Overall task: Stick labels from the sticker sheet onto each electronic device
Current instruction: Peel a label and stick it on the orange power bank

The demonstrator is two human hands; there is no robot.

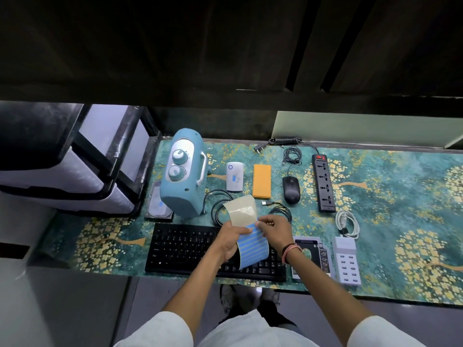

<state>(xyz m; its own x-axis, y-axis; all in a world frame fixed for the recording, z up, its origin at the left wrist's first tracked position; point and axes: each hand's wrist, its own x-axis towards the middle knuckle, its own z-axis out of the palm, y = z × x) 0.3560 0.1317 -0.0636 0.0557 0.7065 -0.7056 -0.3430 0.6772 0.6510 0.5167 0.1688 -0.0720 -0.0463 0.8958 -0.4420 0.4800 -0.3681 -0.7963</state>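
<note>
Laid out on the green floral-patterned surface (388, 221): a black keyboard (183, 246), pale blue two-dial radio (183, 174), white router (234, 176), orange power bank (262, 181), black mouse (291, 189) and black power strip (324, 182). Both forearms reach forward above the keyboard. The left hand (229, 240) grips the blue-striped sticker sheet (253, 249) — curled upward — while the right hand (274, 232) pinches its upper edge.

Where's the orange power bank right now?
In the head view, the orange power bank lies mid-table, between the white router on its left and the black mouse.
</note>
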